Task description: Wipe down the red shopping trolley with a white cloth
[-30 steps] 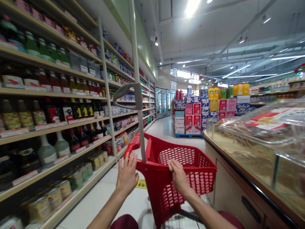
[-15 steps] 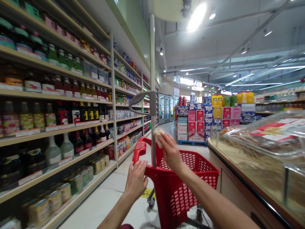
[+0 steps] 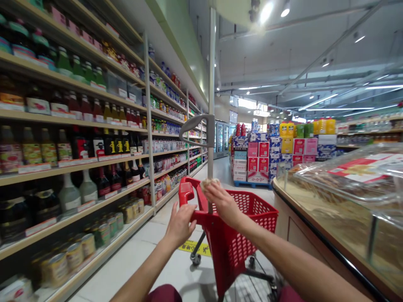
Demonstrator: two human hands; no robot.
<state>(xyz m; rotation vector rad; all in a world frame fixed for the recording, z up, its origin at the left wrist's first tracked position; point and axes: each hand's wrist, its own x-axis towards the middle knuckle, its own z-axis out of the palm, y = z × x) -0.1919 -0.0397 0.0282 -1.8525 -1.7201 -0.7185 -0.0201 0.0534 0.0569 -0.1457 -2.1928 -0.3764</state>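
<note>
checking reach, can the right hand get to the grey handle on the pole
Probably yes: the right hand, holding a cloth, is at the pole below the grey handle, with nothing visible between them.

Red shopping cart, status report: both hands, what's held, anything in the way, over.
Left hand on red cart, near its handle. Right hand holding pale wad at metal pole. Possible snag: grey loop bracket higher on pole.
</note>
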